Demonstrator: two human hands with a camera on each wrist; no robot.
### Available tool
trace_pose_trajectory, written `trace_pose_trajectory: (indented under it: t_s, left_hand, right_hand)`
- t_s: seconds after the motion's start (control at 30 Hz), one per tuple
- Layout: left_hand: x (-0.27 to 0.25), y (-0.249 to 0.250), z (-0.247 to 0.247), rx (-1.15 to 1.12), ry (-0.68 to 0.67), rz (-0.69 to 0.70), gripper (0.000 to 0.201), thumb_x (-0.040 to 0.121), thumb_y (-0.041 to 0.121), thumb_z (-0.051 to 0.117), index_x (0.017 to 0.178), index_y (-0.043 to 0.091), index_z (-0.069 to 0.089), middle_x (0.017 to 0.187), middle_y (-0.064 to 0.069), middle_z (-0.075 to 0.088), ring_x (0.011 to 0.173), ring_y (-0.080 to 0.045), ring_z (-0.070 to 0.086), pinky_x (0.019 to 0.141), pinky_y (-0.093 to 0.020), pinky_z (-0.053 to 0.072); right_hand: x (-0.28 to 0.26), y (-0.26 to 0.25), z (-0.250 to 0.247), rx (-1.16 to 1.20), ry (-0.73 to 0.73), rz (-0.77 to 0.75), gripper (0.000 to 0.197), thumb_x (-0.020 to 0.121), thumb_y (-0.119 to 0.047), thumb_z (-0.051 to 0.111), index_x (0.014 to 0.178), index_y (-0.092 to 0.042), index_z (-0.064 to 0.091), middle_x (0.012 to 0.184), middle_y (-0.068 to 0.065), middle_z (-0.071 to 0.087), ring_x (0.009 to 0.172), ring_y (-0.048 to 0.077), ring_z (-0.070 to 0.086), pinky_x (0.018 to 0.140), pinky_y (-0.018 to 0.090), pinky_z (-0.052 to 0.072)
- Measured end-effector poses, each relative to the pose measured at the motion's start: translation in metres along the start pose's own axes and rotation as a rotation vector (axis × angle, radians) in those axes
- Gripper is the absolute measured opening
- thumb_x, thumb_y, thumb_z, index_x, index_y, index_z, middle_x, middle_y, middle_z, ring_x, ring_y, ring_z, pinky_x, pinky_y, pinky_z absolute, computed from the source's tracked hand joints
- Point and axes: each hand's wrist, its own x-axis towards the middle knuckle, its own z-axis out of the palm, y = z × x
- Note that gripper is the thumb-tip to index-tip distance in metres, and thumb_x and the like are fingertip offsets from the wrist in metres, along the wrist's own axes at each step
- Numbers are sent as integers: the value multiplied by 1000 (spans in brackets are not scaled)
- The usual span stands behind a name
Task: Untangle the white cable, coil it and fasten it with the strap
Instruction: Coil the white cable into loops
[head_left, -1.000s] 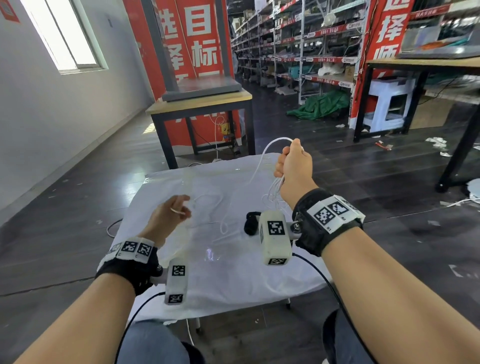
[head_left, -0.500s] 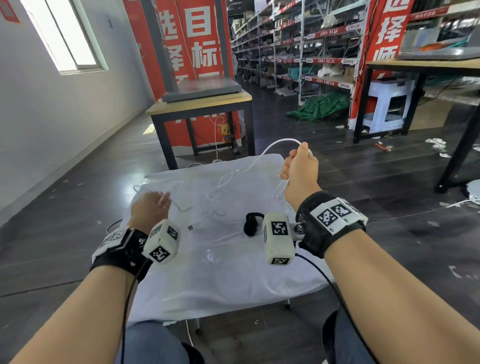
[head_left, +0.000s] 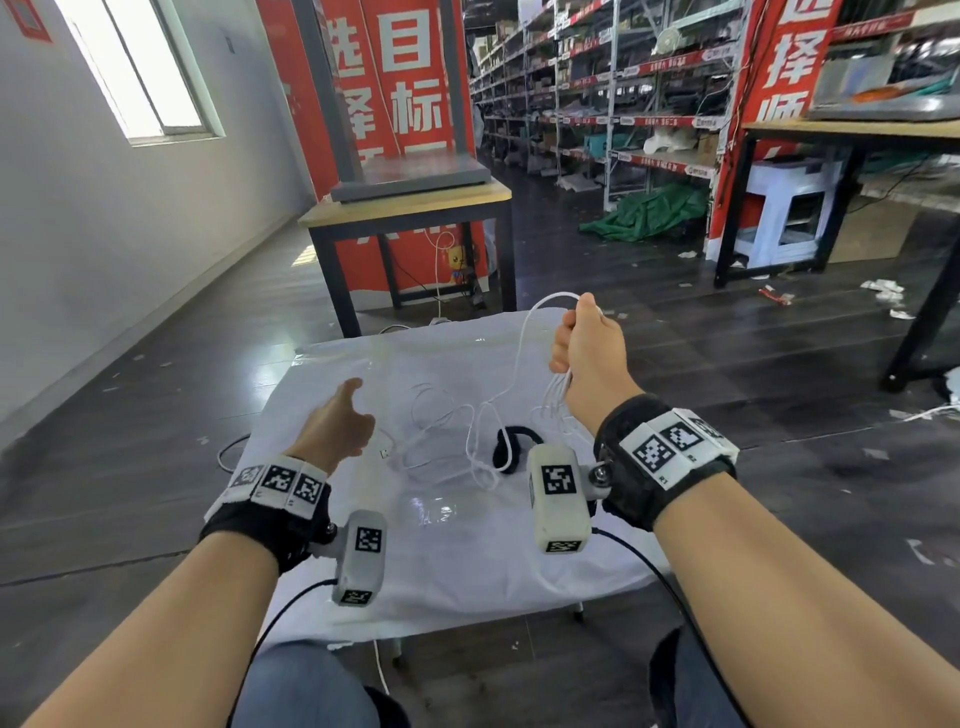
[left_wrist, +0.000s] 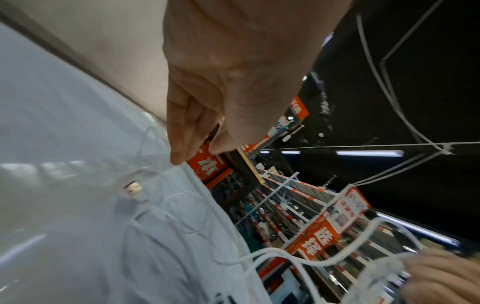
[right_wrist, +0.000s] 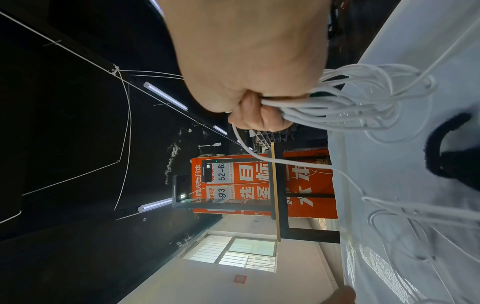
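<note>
While my right hand (head_left: 587, 353) grips bundled white cable (head_left: 483, 415) above surface (head_left: 467, 561), left hand (head_left: 337, 426) hovers relaxed, empty; loose loops sprawl beside black strap (head_left: 506, 449); wooden table (head_left: 410, 208) beyond.

Warehouse: long stocked shelving racks (head_left: 639, 104)

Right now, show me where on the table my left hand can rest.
The near-left stretch of the white table cover is bare. Its middle is crowded: loose white cable loops, the connector, and the black strap beside them.
</note>
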Motion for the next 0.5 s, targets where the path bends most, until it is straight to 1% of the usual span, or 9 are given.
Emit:
trace_pose_trajectory:
  t_s: [0.07, 0.1, 0.17, 0.23, 0.3, 0.33, 0.37, 0.43, 0.5]
  left_hand:
    - [-1, 12, -2, 112, -16, 87, 37, 94, 12, 44, 129, 18, 53, 102, -11, 67, 88, -26, 70, 84, -40, 57]
    - [-4, 21, -2, 116, -42, 149, 32, 96, 16, 45, 126, 17, 57, 106, -10, 68, 92, -25, 69, 86, -40, 56]
    - [-14, 41, -1, 5, -130, 293, 31, 99, 28, 48, 127, 19, 57, 117, -4, 64, 103, -20, 64, 90, -35, 52]
    - [-32, 64, -2, -212, -261, 415, 40, 97, 38, 49, 135, 24, 49, 126, 8, 56, 111, -11, 57, 93, -27, 45]
    - [-44, 82, -3, -317, -352, 533, 44, 96, 36, 52, 139, 28, 45, 131, 17, 51, 115, -1, 54, 97, -23, 42]
    - [-46, 88, -3, -343, -353, 588, 42, 96, 32, 54, 137, 28, 48, 131, 17, 54, 113, 0, 56, 96, -21, 45]
    - [-46, 92, -3, -366, -326, 618, 37, 95, 27, 57, 132, 27, 53, 125, 13, 60, 108, -2, 61, 94, -22, 49]
    - [-45, 96, -4, -417, -248, 624, 26, 95, 19, 57, 121, 20, 62, 105, 1, 71, 93, -11, 69, 88, -26, 54]
    - [-41, 95, -4, -442, -176, 615, 20, 95, 17, 56, 112, 16, 68, 92, -4, 73, 83, -16, 71, 85, -28, 57]
  right_hand:
    - [-2, -1, 3, -10, -40, 3, 39, 103, -29, 31, 67, -17, 35, 35, -12, 26, 30, 6, 20, 34, 16, 18]
    - [-4, -2, 4, -26, -62, 8, 40, 103, -29, 31, 66, -17, 35, 35, -12, 26, 30, 6, 19, 34, 16, 18]
    - [-7, -3, 8, -80, -122, 16, 41, 104, -29, 30, 65, -17, 35, 35, -12, 26, 30, 6, 19, 34, 16, 18]
    - [-11, -4, 12, -135, -205, 27, 40, 104, -28, 29, 66, -16, 35, 35, -11, 25, 30, 6, 18, 35, 17, 17]
    - [-16, -6, 15, -184, -296, 54, 40, 104, -28, 29, 66, -16, 35, 36, -10, 24, 32, 7, 17, 36, 18, 15]
    - [-19, -8, 15, -205, -340, 70, 41, 104, -29, 29, 66, -16, 36, 38, -9, 24, 33, 8, 17, 37, 20, 15]
    - [-21, -9, 15, -223, -378, 83, 41, 104, -29, 29, 66, -16, 37, 39, -8, 24, 34, 8, 17, 38, 20, 15]
    - [-24, -12, 14, -253, -438, 102, 41, 104, -28, 29, 67, -15, 38, 44, -7, 23, 36, 8, 16, 39, 21, 15]
    - [-26, -14, 11, -287, -494, 138, 40, 104, -30, 30, 67, -15, 38, 47, -6, 24, 39, 9, 17, 42, 22, 15]
